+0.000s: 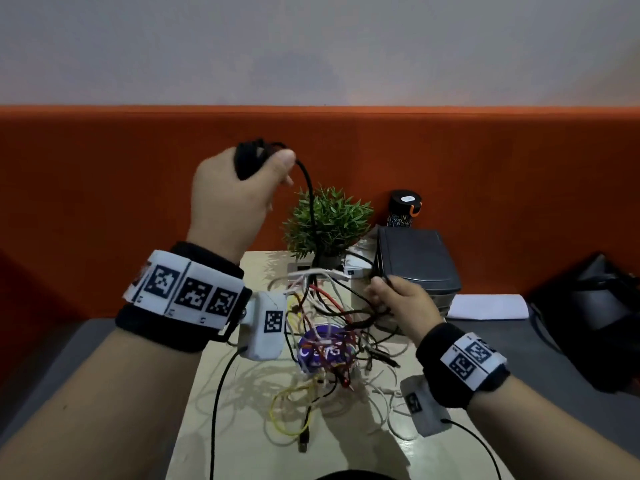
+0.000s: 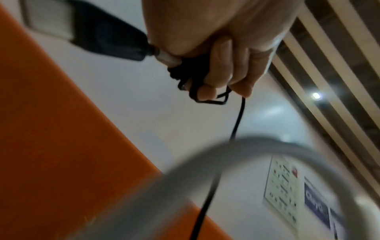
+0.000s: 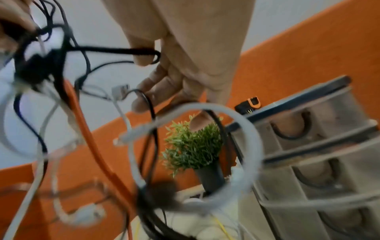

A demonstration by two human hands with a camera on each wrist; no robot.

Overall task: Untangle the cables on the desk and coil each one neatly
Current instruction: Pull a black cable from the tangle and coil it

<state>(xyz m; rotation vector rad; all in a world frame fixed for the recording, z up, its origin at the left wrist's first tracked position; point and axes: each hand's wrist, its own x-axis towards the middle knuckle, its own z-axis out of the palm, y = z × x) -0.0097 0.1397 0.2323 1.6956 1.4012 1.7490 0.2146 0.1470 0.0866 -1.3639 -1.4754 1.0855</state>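
My left hand (image 1: 242, 181) is raised high in front of the orange partition and grips a bunched coil of a black cable (image 1: 309, 202); in the left wrist view the fingers (image 2: 226, 69) curl round the black loops, with a black USB plug (image 2: 107, 35) sticking out. The cable hangs down taut into a tangle of white, red, yellow and black cables (image 1: 329, 327) lifted above the desk. My right hand (image 1: 398, 303) holds black strands of the tangle, hooked over its fingers (image 3: 148, 60) in the right wrist view.
A small green potted plant (image 1: 329, 220) stands behind the tangle, with a dark drawer unit (image 1: 415, 261) and a black bottle (image 1: 403, 206) to its right. A purple round pack (image 1: 322, 348) lies among the cables. White paper (image 1: 488, 306) and a black bag (image 1: 595, 306) sit at the right.
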